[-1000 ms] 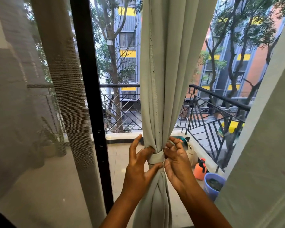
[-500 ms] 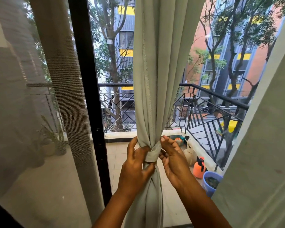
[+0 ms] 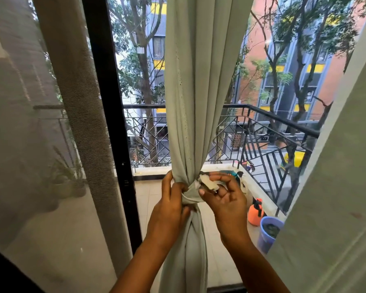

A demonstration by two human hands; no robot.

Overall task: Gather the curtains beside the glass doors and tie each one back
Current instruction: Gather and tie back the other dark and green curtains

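The tie band (image 3: 191, 192) is largely hidden under the fingers; a pale end piece (image 3: 209, 182), hard to identify, is pinched in the right hand (image 3: 226, 199), while the left hand (image 3: 169, 210) is wrapped around the gathered grey curtain (image 3: 199, 92) at mid-frame. Dark contents, unclear, are seen in the blue pot (image 3: 267, 233) by the balcony's right edge, beside an orange sprayer (image 3: 255, 212). The black door frame (image 3: 112, 123) and a sheer curtain (image 3: 40, 144) block the left; another curtain (image 3: 336, 187), cut off, covers the right.

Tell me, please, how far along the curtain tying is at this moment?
Done: the middle curtain is gathered, its tie band wrapped around. In hand: the left hand grips the bunch while the right hand pinches the band's pale end. Left: fastening it; the right curtain hangs loose.
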